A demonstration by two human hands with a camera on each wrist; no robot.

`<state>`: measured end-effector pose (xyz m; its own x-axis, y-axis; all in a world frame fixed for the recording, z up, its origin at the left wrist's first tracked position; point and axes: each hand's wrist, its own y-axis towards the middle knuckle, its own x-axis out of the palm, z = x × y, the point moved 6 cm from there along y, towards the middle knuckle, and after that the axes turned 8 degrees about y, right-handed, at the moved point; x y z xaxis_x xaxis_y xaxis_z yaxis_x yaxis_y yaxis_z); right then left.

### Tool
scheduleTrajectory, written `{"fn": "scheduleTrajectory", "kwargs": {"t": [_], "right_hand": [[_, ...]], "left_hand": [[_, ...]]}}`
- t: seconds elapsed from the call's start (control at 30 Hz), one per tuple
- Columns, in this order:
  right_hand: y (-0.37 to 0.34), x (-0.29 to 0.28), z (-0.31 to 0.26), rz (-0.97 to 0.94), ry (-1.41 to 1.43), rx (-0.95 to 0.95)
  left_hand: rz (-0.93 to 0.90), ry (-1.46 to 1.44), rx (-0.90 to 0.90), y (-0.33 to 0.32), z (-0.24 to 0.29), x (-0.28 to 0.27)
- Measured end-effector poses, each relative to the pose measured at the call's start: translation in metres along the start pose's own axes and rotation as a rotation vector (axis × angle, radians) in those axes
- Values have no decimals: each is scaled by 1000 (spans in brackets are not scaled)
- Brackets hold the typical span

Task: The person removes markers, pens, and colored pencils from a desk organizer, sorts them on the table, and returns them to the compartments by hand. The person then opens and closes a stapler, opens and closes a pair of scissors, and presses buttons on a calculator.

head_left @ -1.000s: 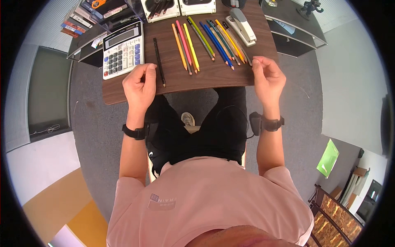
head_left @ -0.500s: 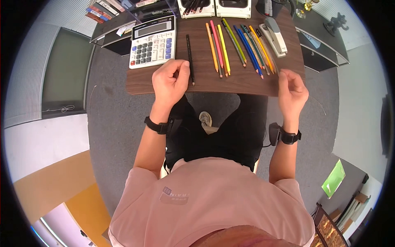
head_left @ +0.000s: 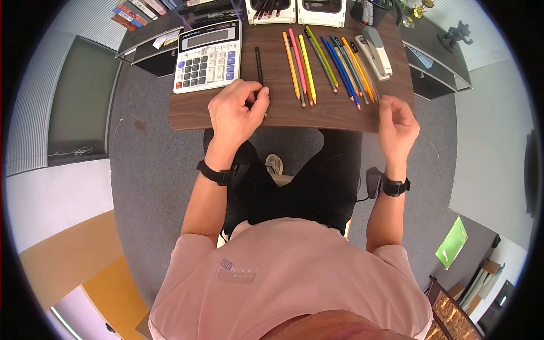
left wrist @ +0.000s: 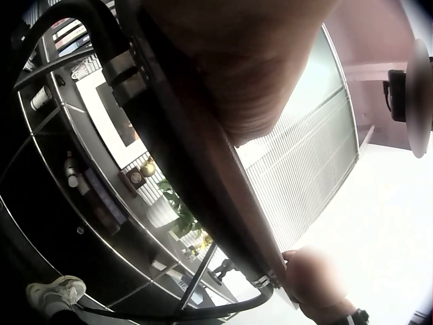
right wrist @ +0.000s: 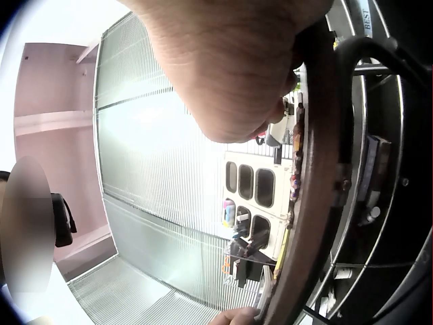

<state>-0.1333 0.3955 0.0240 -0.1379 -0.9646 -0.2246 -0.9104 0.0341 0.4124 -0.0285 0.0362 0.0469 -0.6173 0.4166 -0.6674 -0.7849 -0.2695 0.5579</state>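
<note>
A black pencil (head_left: 259,62) lies lengthwise on the brown desk (head_left: 192,107), right of the calculator. My left hand (head_left: 233,113) rests over its lower half, thumb and forefinger pinching it; the pencil's tip peeks out below them. My right hand (head_left: 399,124) lies at the front edge, fingers loosely curled and holding nothing visible, its fingertips close to the lower end of a row of coloured pencils. In that row are a pink pencil (head_left: 298,59), a yellow pencil (head_left: 309,71) and a blue pencil (head_left: 343,71). Both wrist views mostly show the heels of the hands (left wrist: 250,54).
A white calculator (head_left: 208,56) sits at the left, a stapler (head_left: 376,51) at the right. Behind stand white-framed holders (head_left: 322,20), one with dark pencils, and a black pen cup (head_left: 374,14). Dark shelves (head_left: 433,71) flank the desk.
My head view has swung, shifting the desk rightward in the picture. My left hand has slid right onto the black pencil, which was uncovered before. The right hand has stayed near the desk's edge.
</note>
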Motion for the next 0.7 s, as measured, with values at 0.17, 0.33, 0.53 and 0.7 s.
{"fn": "scheduleTrajectory", "kwargs": {"t": [0.17,0.33,0.53,0.7], "right_hand": [[-7,18,-24,-53,91,-53],[-20,68,-66,-316,93,-72],[-25,111,-76,-464,82,-82],[-28,122,-76,-507,-161,-101]], "left_hand": [[-20,-20,-24,-1,1,0],[-12,-36,-20,-1,0,-2],[2,-51,-14,-2,-1,-3],[-3,-53,-8,-2,-2,-3]]}}
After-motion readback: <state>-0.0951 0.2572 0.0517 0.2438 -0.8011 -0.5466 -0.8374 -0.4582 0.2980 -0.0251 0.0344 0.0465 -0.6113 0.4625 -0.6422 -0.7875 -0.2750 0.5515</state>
